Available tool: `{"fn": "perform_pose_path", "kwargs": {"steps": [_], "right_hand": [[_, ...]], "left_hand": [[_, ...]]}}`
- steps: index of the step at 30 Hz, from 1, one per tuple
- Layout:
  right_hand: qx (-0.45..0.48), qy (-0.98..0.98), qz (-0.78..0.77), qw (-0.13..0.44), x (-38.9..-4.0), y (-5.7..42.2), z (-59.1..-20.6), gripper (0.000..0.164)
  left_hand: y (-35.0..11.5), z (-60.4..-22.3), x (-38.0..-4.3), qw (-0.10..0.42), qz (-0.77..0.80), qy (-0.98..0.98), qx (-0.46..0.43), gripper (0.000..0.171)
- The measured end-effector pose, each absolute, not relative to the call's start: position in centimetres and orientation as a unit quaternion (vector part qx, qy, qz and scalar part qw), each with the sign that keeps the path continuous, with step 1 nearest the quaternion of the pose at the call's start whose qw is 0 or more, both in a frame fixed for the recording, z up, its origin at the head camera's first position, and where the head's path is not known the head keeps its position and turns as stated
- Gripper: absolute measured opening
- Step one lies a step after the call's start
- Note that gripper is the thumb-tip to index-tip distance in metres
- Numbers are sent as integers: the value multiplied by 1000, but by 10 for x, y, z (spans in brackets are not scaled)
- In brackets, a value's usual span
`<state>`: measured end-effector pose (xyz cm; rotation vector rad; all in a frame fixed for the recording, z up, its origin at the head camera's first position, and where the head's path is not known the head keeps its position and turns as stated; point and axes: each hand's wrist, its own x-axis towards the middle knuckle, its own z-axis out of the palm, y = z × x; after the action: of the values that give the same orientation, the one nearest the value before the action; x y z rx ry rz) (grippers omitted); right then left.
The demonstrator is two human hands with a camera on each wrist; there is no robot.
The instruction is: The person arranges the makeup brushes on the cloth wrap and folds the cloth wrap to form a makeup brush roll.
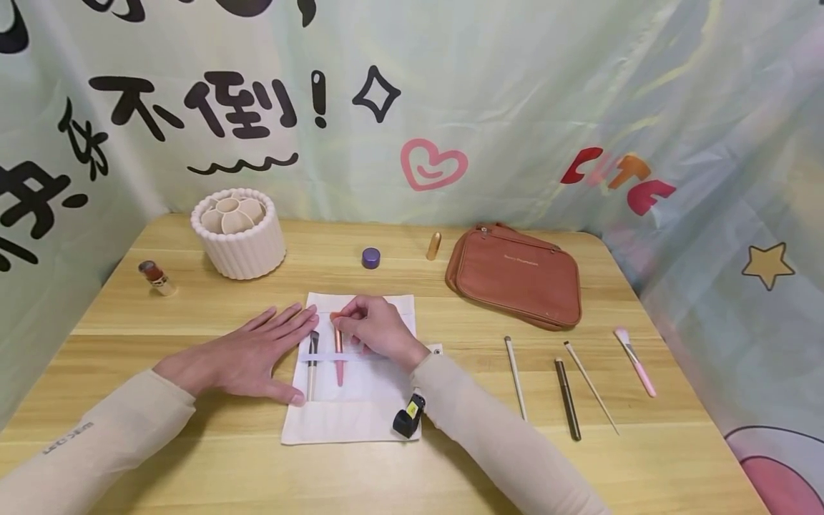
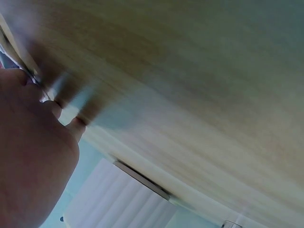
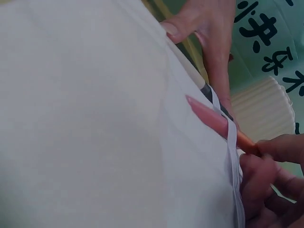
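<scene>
- The right hand [image 1: 381,327] pinches the pink brush [image 1: 339,346] narrowly at its far end, thumb against fingers.
- The left hand [image 1: 254,355] lies flat, fingers straight and thumb apart, touching the left edge of the white cloth [image 1: 370,404].
- The pink brush is on the cloth, under the elastic band [image 1: 327,357], long axis near to far, tapered handle tip pointing near.
- Just left, a dark-headed brush [image 1: 313,342] lies roughly parallel, head far.
</scene>
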<state>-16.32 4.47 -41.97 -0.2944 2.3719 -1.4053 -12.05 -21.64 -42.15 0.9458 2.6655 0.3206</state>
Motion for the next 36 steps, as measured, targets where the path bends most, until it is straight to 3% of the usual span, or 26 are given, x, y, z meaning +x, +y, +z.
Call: {"fn": "perform_pose_path", "kwargs": {"steps": [4,11,19,36], "right_hand": [[-136,873,-438,169,-158,50,-419,18],[-208,875,-389,200,-155,60,-414,19],[-231,855,-410,220,-156,64,-414,8],[-254,840,-410,249,-154,67,-413,18]], "left_hand": [[-216,-422,-120,148,113,926,328,124],[-216,-421,-121,152,116,926,327,124],[-216,-419,-119,152,118,925,327,124],[-215,-420,-119,147,118,925,329,124]]}}
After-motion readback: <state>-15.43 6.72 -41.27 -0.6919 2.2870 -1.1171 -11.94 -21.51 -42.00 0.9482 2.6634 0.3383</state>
